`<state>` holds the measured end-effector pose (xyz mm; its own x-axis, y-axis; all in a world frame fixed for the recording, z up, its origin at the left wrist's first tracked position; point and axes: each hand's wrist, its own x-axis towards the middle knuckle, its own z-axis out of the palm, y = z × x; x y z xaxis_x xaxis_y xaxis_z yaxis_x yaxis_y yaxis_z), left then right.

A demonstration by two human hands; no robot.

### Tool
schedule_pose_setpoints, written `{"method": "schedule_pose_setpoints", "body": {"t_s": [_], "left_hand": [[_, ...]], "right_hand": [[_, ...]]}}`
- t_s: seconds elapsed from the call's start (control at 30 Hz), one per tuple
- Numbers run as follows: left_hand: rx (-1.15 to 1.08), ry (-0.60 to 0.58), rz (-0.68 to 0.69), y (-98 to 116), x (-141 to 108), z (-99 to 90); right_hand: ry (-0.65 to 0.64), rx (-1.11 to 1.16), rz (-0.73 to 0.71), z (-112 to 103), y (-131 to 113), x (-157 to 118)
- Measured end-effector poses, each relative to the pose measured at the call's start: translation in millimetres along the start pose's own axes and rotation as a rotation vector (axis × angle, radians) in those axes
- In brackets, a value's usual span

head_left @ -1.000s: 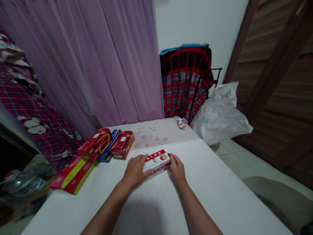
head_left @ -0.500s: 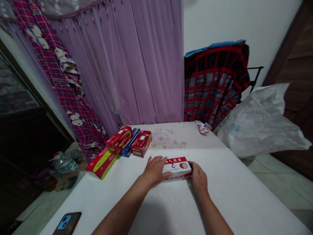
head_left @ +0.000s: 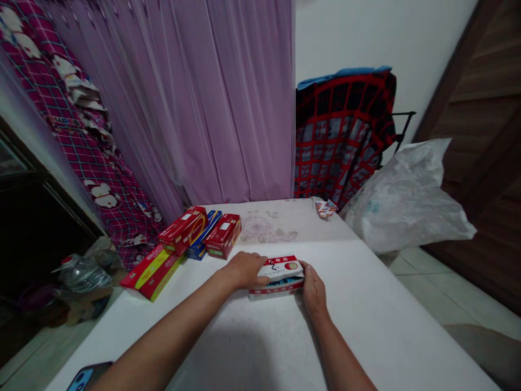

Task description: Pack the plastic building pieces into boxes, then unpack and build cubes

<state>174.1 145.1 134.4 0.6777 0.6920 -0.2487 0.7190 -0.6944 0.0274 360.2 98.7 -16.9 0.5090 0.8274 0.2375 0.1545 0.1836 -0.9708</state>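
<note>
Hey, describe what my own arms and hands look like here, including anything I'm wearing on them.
Your left hand and right hand are both ungloved. Your left forearm and right forearm are bare, with no sleeve, watch or bracelet showing. Small details, such as a thin ring, are too fine to tell.

From my remote seat I take this for a room in a home. A long purple curtain (head_left: pixel 232 108) hangs behind the table (head_left: pixel 374 331), whose top carries a faded flower print (head_left: pixel 256 227), and a magenta checked cloth (head_left: pixel 75 144) with cartoon figures hangs at the left. I also see a red-and-black blanket (head_left: pixel 329 152) draped before a white wall (head_left: pixel 358 32), brown slatted wood (head_left: pixel 484 130) and a tiled floor (head_left: pixel 421 277).
</note>
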Motion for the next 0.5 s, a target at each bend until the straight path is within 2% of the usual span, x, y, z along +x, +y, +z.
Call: {"method": "schedule_pose_setpoints", "body": {"t_s": [0.27,0.5], "left_hand": [[-0.164,-0.002,0.104,-21.6,-3.2,-3.7],[-0.325,0.068,0.062,-20.8,-8.4,-0.6]], "right_hand": [[0.035,0.018,-0.009,3.3,1.8,0.1],[0.029,0.008,-0.030,4.1,-0.2,-2.3]]}}
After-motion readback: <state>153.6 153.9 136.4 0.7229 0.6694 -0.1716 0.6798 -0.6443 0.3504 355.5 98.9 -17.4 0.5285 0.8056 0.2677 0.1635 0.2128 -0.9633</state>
